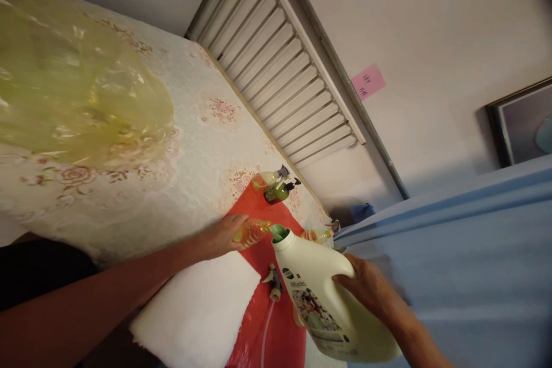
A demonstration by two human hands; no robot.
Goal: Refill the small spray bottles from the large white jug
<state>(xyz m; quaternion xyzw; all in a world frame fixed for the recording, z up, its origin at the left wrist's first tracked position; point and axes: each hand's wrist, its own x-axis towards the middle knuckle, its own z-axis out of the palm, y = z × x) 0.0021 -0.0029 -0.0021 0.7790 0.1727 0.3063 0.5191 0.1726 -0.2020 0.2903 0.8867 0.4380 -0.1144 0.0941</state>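
My left hand [222, 236] is wrapped round a small clear bottle [252, 232] of yellowish liquid that stands on a red mat [276, 207]. A big white jug [323, 299] with a green spout is gripped by its handle in my right hand [366, 284]. The jug is tilted, its spout right against the small bottle's open mouth. A loose spray head [274, 282] with its tube lies on the mat just below the jug.
Two spray bottles [276, 184] stand at the mat's far end, and another bottle [319, 235] is beside the jug. A white cloth [194, 310], a yellow plastic bag [73, 80] on the floral tablecloth, a louvred shutter [280, 69] and blue fabric [452, 253] surround the spot.
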